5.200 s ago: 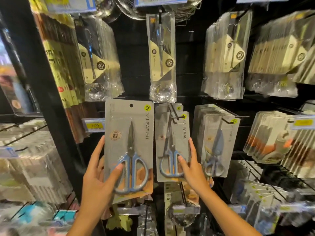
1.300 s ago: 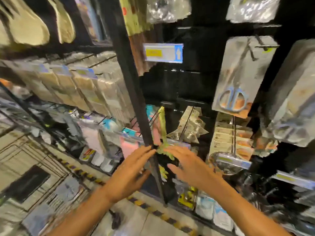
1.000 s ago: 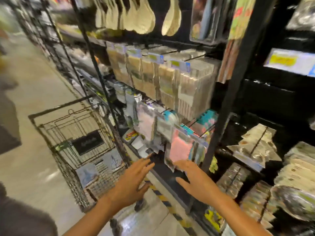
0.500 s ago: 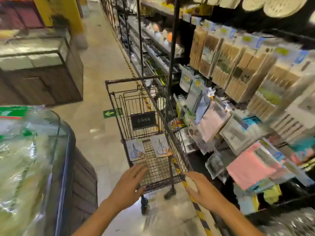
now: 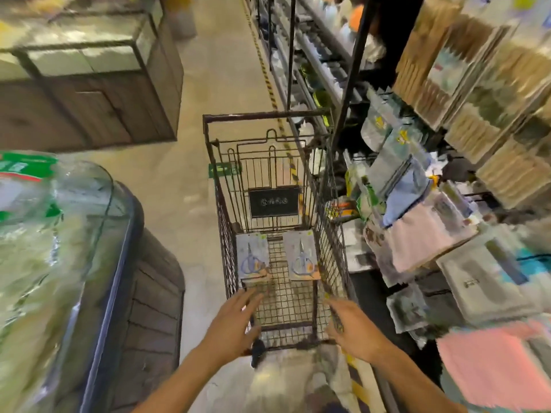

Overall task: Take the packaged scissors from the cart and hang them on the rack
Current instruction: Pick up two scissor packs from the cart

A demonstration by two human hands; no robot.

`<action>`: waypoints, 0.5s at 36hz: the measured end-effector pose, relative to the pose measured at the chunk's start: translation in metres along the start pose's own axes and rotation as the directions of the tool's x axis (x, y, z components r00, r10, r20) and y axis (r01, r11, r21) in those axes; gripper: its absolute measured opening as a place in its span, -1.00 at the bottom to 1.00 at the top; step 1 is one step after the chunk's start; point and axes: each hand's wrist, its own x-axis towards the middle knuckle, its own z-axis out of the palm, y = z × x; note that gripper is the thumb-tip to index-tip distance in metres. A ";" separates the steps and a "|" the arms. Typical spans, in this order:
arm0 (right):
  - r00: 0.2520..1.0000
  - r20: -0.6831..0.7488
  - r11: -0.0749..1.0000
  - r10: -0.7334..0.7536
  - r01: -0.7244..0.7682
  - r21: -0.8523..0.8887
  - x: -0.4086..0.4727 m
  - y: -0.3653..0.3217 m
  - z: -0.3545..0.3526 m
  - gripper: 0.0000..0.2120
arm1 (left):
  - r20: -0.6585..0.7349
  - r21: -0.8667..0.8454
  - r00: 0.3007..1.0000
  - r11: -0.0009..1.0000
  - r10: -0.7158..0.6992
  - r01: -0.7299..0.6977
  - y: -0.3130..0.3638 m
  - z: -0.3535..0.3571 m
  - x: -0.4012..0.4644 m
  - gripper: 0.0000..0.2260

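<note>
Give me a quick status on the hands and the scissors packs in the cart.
Left hand and right hand open, empty, over near end of cart. Two scissors packs flat on cart floor: left pack, right pack. Nothing in the way.

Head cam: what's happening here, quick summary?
A person is restocking scissors from a wire cart beside a store rack. Two packaged scissors lie flat on the cart floor, one on the left and one on the right. The left hand and right hand reach toward the cart, both open and empty.
</note>
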 end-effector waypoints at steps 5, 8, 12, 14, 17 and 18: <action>0.994 0.109 0.999 -0.017 0.013 0.034 0.053 0.026 -0.020 -0.41 | 0.045 -0.048 0.988 0.987 -0.151 0.153 0.019 -0.001 0.040 -0.38; 0.981 0.186 0.996 0.049 -0.063 0.069 0.086 0.039 -0.029 -0.32 | 0.050 -0.056 0.975 0.974 -0.216 0.219 0.026 0.003 0.064 -0.39; 0.978 0.209 0.996 0.002 -0.021 0.088 0.123 0.049 -0.034 -0.34 | 0.038 -0.123 0.965 0.958 -0.258 0.261 0.031 0.007 0.089 -0.38; 0.976 0.215 0.995 0.020 -0.041 0.095 0.136 0.050 -0.034 -0.33 | 0.031 -0.122 0.965 0.957 -0.260 0.262 0.030 0.010 0.099 -0.38; 0.974 0.224 0.990 0.043 -0.072 0.122 0.157 0.052 -0.028 -0.32 | 0.041 -0.145 0.966 0.955 -0.256 0.259 0.021 0.021 0.117 -0.36; 0.974 0.221 0.988 0.053 -0.083 0.129 0.163 0.052 -0.026 -0.32 | 0.046 -0.147 0.965 0.954 -0.259 0.263 0.017 0.025 0.124 -0.36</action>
